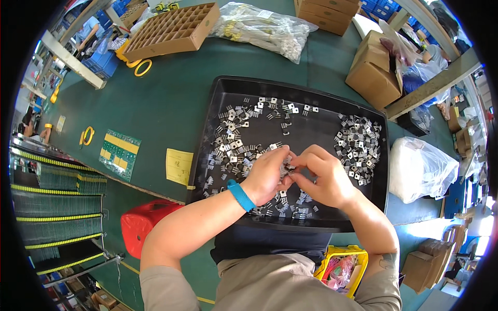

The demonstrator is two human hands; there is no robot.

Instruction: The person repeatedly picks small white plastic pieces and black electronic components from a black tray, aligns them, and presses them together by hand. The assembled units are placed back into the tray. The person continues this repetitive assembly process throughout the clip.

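Left hand (265, 177) and right hand (328, 179) pinch small parts (288, 167) over tray (301, 87); count unclear. Apparently mid-handling; next move likely needs steady fingertips.

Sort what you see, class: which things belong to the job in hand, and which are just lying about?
Job in hand: left hand, right hand, small components, black tray holding them.

Apparently just lying about: divided cardboard box, clear bag of white pieces, brown carton, yellow bin.
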